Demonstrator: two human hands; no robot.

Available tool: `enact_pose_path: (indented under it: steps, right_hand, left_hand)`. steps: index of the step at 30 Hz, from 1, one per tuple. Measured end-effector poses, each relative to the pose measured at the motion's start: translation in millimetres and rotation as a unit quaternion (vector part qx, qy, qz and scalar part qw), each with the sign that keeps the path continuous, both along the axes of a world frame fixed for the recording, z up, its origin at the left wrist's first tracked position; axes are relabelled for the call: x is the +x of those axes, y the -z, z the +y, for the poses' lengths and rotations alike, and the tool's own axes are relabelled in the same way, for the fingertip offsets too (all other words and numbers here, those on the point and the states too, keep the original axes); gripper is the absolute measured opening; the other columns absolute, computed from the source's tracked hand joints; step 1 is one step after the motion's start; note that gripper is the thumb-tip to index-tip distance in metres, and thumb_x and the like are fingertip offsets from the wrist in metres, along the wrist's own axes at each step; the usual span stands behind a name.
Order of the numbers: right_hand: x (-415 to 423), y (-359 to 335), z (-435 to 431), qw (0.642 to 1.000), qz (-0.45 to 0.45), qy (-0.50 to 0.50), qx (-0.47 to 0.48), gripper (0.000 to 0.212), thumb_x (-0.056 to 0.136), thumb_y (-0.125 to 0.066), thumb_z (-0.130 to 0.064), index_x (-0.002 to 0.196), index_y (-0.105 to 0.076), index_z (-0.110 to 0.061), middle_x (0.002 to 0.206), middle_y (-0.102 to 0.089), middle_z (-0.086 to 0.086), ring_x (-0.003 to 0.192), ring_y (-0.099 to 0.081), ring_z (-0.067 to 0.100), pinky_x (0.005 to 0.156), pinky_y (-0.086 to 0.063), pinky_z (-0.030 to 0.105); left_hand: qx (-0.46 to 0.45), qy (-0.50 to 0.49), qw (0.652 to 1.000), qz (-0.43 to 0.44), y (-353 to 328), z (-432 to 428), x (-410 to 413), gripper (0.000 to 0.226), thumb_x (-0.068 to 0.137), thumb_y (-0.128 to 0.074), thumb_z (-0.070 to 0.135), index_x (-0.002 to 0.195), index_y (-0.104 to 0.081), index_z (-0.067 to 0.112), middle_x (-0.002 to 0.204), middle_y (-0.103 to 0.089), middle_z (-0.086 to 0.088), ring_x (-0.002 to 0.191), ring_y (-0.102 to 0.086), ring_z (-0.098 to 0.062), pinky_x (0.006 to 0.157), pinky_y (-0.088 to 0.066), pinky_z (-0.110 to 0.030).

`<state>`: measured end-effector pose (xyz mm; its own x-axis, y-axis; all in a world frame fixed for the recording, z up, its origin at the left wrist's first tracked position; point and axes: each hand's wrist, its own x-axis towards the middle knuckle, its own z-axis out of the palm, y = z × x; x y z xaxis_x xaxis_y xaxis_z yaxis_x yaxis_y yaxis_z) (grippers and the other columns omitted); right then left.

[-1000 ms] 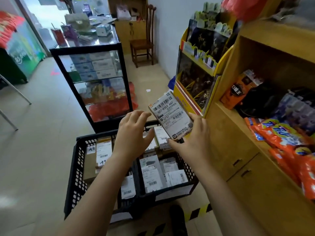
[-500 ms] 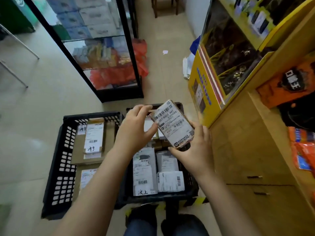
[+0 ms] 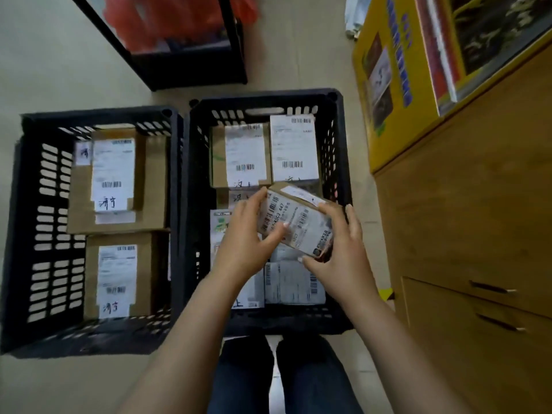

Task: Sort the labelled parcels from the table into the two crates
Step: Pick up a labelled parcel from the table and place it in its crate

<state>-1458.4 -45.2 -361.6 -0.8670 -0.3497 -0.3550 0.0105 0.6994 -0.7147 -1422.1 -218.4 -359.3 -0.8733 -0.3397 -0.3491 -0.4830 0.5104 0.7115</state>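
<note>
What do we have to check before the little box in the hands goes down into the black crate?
1. Grip: the left hand and right hand both hold the small brown cardboard parcel with the white barcode label: ok.
2. Place: the parcel is over the right black plastic crate, not the left black plastic crate: ok.
3. Level: the parcel is tilted: not ok.
4. Landing spot: it is hidden under the hands, and white-labelled parcels lie around it: cannot tell.
5. Label matches this crate: the writing is too blurred to read: cannot tell.
</note>
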Motion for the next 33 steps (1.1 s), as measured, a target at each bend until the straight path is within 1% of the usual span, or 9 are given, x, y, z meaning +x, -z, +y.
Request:
enact_pose_path:
  steps: [2, 6, 12, 17, 19, 22, 25, 29, 33]
  right_hand:
    - [-0.4, 23.4, -1.0, 1.000, -0.013, -0.003, -0.013, 0.074, 0.079, -0.080, -0.020, 0.137, -0.037, -0.036, 0.162, -0.010, 0.000, 0.131, -0.006, -0.015, 0.097, -0.033, 0.012]
    - [-0.1, 64.8, -4.0, 0.999, -0.014, 0.022, -0.021, 0.040, 0.089, -0.068, -0.024, 0.119, -0.042, -0.028, 0.159, -0.019, 0.004, 0.144, -0.007, -0.001, 0.094, -0.022, -0.001]
    - [4.7, 108.6, -5.3, 0.999, -0.008, 0.044, -0.009, 0.019, 0.096, -0.059, -0.021, 0.108, -0.046, -0.015, 0.150, -0.022, 0.004, 0.121, -0.037, 0.004, 0.092, -0.038, 0.022]
    - [11.8, 136.3, -2.8, 1.000, 0.004, 0.007, 0.027, 0.025, 0.089, -0.067, -0.017, 0.101, -0.046, -0.014, 0.123, -0.028, -0.006, 0.103, -0.032, -0.005, 0.083, -0.043, 0.025]
    - [14.0, 142.5, -0.9, 0.999, -0.019, 0.005, 0.041, 0.025, 0.089, -0.067, -0.018, 0.102, -0.046, -0.014, 0.120, -0.025, -0.008, 0.102, -0.036, 0.001, 0.085, -0.049, 0.033]
    - [16.6, 145.8, -0.3, 0.996, -0.033, -0.010, 0.078, 0.031, 0.091, -0.063, -0.020, 0.116, -0.047, -0.016, 0.127, -0.025, -0.003, 0.107, -0.048, 0.015, 0.085, -0.052, 0.040]
    - [14.8, 143.9, 0.1, 0.993, -0.059, -0.032, 0.101, 0.049, 0.094, -0.058, -0.020, 0.139, -0.040, -0.028, 0.149, -0.011, -0.006, 0.130, -0.037, 0.023, 0.094, -0.048, 0.039]
    - [12.6, 141.5, 2.1, 0.981, -0.075, -0.106, 0.143, 0.061, 0.097, -0.054, -0.025, 0.150, -0.027, -0.036, 0.159, 0.014, -0.012, 0.143, -0.014, 0.021, 0.102, -0.042, 0.040]
    - [13.5, 143.5, 2.1, 0.971, -0.074, -0.149, 0.169, 0.066, 0.097, -0.057, -0.023, 0.152, -0.023, -0.036, 0.160, 0.022, -0.010, 0.142, -0.013, 0.021, 0.107, -0.037, 0.038]
  left_hand:
    - [0.016, 0.000, 1.000, -0.014, 25.0, 4.1, 7.6, 0.079, 0.087, -0.067, 0.039, 0.151, -0.022, 0.027, 0.131, -0.037, 0.005, 0.118, -0.042, -0.006, 0.096, -0.041, -0.022]
    - [0.042, 0.005, 0.998, -0.037, 67.8, 13.1, 20.5, 0.082, 0.087, -0.068, 0.034, 0.150, -0.016, 0.034, 0.132, -0.032, 0.008, 0.120, -0.040, -0.002, 0.095, -0.039, -0.020]
    - [0.065, 0.011, 0.994, -0.081, 105.8, 30.0, 37.5, 0.082, 0.085, -0.070, 0.029, 0.148, -0.017, 0.023, 0.144, -0.028, 0.002, 0.128, -0.043, -0.011, 0.100, -0.044, -0.030]
    - [0.021, 0.053, 0.990, -0.129, 121.5, 34.5, 48.0, 0.073, 0.089, -0.064, 0.030, 0.147, -0.022, 0.019, 0.158, -0.011, 0.001, 0.139, -0.025, -0.010, 0.092, -0.031, -0.018]
    - [0.015, 0.067, 0.988, -0.137, 123.6, 37.2, 48.2, 0.072, 0.090, -0.062, 0.029, 0.148, -0.021, 0.021, 0.160, -0.003, 0.003, 0.142, -0.022, -0.010, 0.090, -0.033, -0.019]
    - [-0.016, 0.074, 0.989, -0.130, 125.7, 41.8, 52.2, 0.067, 0.090, -0.060, 0.024, 0.147, -0.025, 0.019, 0.160, -0.009, -0.003, 0.143, -0.022, -0.013, 0.087, -0.037, -0.020]
    - [-0.029, 0.077, 0.987, -0.135, 124.5, 46.7, 59.5, 0.069, 0.090, -0.059, 0.022, 0.149, -0.023, 0.016, 0.157, -0.015, -0.005, 0.144, -0.021, -0.017, 0.099, -0.037, -0.024]
    - [-0.058, 0.115, 0.979, -0.156, 122.8, 48.9, 69.0, 0.072, 0.092, -0.056, 0.022, 0.153, -0.019, 0.013, 0.162, -0.003, -0.008, 0.148, -0.009, -0.019, 0.114, -0.021, -0.027]
    - [-0.109, 0.206, 0.956, -0.179, 128.6, 46.6, 70.0, 0.076, 0.094, -0.051, 0.027, 0.154, -0.008, 0.010, 0.161, 0.011, -0.009, 0.149, 0.007, -0.020, 0.118, -0.005, -0.029]
